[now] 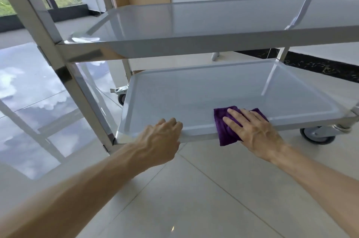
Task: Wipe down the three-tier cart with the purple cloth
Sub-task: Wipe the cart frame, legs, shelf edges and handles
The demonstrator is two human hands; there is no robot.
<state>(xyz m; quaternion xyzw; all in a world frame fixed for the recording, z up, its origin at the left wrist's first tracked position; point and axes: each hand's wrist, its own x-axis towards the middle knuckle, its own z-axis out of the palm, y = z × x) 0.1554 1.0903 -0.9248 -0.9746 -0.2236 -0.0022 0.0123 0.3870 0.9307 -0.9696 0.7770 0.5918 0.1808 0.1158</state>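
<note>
At the far left, the cart's near-left upright (64, 74) runs slantwise through the view, a polished steel post that joins the shelves at their corners. The cart (194, 47) stands on wheels, so it probably rolls under a sideways push unless it is braced; the frame looks stiff and fairly heavy, the trays smooth and likely slick.

Next comes the left hand (161, 136), curled over the front lip of the bottom shelf (204, 86) close to its near-left corner. The fingers are bent over the rim and hold nothing but that edge. Whether they clamp it or only rest there I cannot tell. That rim seems the sound place to steady the cart: it is rigid, low, and clear of the wiping path.

Further right, the purple cloth (226, 132) lies folded across the same front edge, right of the middle, part on the tray floor and part hanging down over the lip. It is soft, light and limp, so it will bunch or slide unless pressed flat. A broad palm suits it better than a pinch.

The right hand (252, 129) does that: it lies spread open and flat on the cloth, fingers pointing into the shelf, pressing rather than gripping. The raised rim and the inner corners will probably need a fold of cloth pushed in by the fingertips.

Above, the middle shelf (213, 18) is bare; its front edge overhangs the lower one, leaving limited room for the arm. At the far right a caster (318, 135) shows beneath the near-right corner.
</note>
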